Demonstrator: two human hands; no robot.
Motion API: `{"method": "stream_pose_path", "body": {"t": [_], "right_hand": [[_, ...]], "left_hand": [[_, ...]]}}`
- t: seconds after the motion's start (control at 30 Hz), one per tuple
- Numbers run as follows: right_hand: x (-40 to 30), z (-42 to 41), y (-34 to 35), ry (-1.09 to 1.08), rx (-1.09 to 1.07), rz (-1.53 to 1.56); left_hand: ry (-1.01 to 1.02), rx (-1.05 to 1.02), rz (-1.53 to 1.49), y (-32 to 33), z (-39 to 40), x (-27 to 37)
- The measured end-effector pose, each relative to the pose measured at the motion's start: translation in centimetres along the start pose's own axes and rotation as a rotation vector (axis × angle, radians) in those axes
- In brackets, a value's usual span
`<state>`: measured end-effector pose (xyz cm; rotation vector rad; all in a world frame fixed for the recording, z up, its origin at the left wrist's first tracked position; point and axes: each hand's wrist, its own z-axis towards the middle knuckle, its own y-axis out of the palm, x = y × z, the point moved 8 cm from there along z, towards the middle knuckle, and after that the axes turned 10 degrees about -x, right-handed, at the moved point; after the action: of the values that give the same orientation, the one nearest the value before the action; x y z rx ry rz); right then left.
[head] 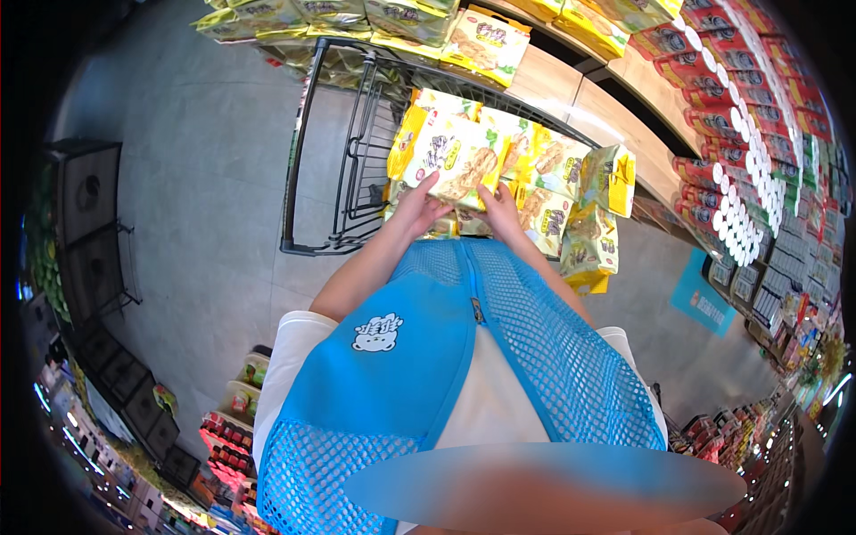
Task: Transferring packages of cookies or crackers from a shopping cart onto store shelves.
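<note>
Between my two hands is a cream-and-yellow snack packet [447, 150] with printed pictures of food. My left hand [420, 208] grips its near left edge, and my right hand [500, 208] has the near right corner. Just beneath it, a black wire shopping cart [356, 157] is loaded with several matching packets [556, 157]. Some of those lie flat with the print facing up. At the cart's right end, a few packets [590, 247] stand on edge and reach past the rim. The held packet hides part of the load below.
More packets [487, 41] are piled on a wooden display shelf [545, 73] beyond the cart. Rows of red packages with white round ends [719, 127] fill the shelves at right. Dark crates [90, 190] line the left side of the grey floor [194, 147].
</note>
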<state>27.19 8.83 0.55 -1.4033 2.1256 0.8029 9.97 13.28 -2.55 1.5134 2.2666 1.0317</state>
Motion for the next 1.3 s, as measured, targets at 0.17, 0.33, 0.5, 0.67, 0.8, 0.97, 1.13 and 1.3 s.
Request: {"method": "stream_pose_path", "body": {"t": [0.17,0.33,0.5,0.67,0.8,0.97,1.13,1.3], "right_hand": [[-0.7,7.3,0.3,-0.129,-0.059,0.09],[0.9,14.0,1.4,0.025,-0.005,-0.095],[0.8,19.0,2.3,-0.176,-0.053,-0.38],[0.2,16.9,4.0,-0.09,-0.156,-0.338],[0.4,17.3,0.8,-0.036,-0.07,-0.369],[-8.7,13.9,-4.0,-0.306,0.127,-0.537],[-23.9,12.6,-15.1,-0.603,0.529,-0.636],[-41.2,11.7,-15.7,-0.952,0.824,-0.922]], "left_hand": [[0.066,0.17,-0.152,-1.1,1.6,2.6],[0.217,0.127,0.534,-2.9,-2.0,7.2],[0.856,0.272,0.784,-1.8,-10.8,14.7],[1.335,0.816,1.487,1.2,-16.6,21.9],[1.04,0.849,1.672,-0.7,-11.0,23.8],[0.645,0.857,1.378,-11.9,-5.2,19.7],[0.57,0.71,1.304,-9.6,-3.0,19.7],[0.543,0.693,1.259,-10.1,-3.0,19.8]]}}
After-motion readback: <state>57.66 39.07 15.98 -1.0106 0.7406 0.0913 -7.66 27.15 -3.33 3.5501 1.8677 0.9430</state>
